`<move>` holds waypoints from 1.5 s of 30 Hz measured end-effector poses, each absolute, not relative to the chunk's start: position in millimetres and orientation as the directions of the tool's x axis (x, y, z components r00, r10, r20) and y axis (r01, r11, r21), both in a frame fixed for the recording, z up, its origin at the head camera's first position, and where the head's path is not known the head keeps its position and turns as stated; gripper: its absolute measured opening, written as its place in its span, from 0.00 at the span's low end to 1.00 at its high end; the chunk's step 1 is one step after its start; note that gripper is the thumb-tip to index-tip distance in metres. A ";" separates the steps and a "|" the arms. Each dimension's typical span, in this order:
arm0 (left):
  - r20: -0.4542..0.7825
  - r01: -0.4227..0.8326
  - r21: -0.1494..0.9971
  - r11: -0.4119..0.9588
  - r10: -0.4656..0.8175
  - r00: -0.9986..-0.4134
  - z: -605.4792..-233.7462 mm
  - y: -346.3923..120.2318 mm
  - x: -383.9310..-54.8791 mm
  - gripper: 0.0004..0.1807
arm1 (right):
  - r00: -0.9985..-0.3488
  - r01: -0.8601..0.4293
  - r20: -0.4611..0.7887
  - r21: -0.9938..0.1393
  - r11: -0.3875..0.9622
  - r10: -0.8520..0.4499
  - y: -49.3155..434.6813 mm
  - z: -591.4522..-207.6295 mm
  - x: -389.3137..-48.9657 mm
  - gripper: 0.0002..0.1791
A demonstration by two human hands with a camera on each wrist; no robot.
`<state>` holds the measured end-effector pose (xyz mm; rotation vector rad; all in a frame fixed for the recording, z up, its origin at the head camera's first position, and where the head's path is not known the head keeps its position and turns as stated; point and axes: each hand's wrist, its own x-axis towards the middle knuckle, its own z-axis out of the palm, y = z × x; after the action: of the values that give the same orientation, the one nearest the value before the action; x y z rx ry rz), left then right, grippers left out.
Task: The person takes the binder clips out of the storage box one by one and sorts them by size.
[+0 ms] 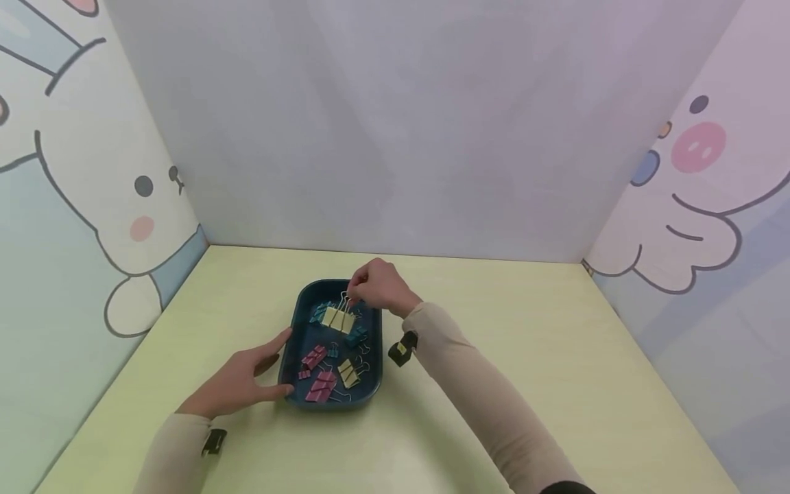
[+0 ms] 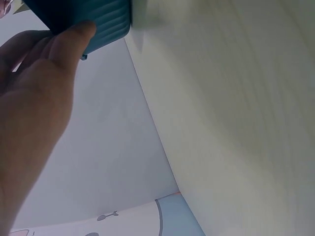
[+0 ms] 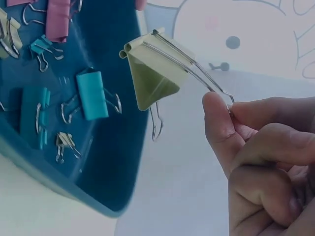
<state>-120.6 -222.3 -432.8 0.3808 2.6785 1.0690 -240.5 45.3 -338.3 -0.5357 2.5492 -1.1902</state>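
My right hand point(image 1: 384, 287) pinches the wire handle of a large pale yellow binder clip point(image 3: 162, 73) between thumb and fingers. The clip hangs tilted above the far part of a dark blue tray point(image 1: 286, 367), its other handle pointing down. At the tray's left side, my left hand point(image 1: 243, 377) touches the edge with thumb and fingers spread apart. In the left wrist view its thumb point(image 2: 81, 34) lies against the ribbed outer wall. Inside the tray lie pink binder clips point(image 1: 321, 386), a smaller yellow clip point(image 1: 348, 374) and teal clips point(image 3: 92, 96).
The tray stands on a pale yellow tabletop point(image 1: 494, 357). Behind rises a plain grey-white wall point(image 1: 395, 137). Side panels with cartoon animals stand at left point(image 1: 74, 226) and right point(image 1: 728, 226). A small dark device point(image 1: 402, 348) is strapped at the right wrist.
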 end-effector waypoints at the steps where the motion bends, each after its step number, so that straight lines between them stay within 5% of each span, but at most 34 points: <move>1: -0.119 0.151 0.699 0.699 0.322 -0.939 -433.1 -222.4 -120.6 0.56 | -0.892 -0.217 -0.088 -0.776 0.592 -0.443 47.7 -337.2 -240.3 0.10; 22: -0.160 0.106 0.711 0.696 0.307 -0.938 -431.9 -221.3 -122.3 0.56 | -0.911 -0.173 -0.144 -0.717 0.675 -0.386 118.7 -328.3 -254.3 0.05; 45: -0.154 0.102 0.726 0.680 0.306 -0.939 -433.9 -221.5 -122.5 0.56 | -0.882 -0.201 -0.273 -0.520 0.830 -0.385 148.5 -385.2 -278.9 0.09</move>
<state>-122.5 -221.5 -433.9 0.3270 2.6302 1.1140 -278.9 148.5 -385.2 -0.4401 2.6420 -0.6933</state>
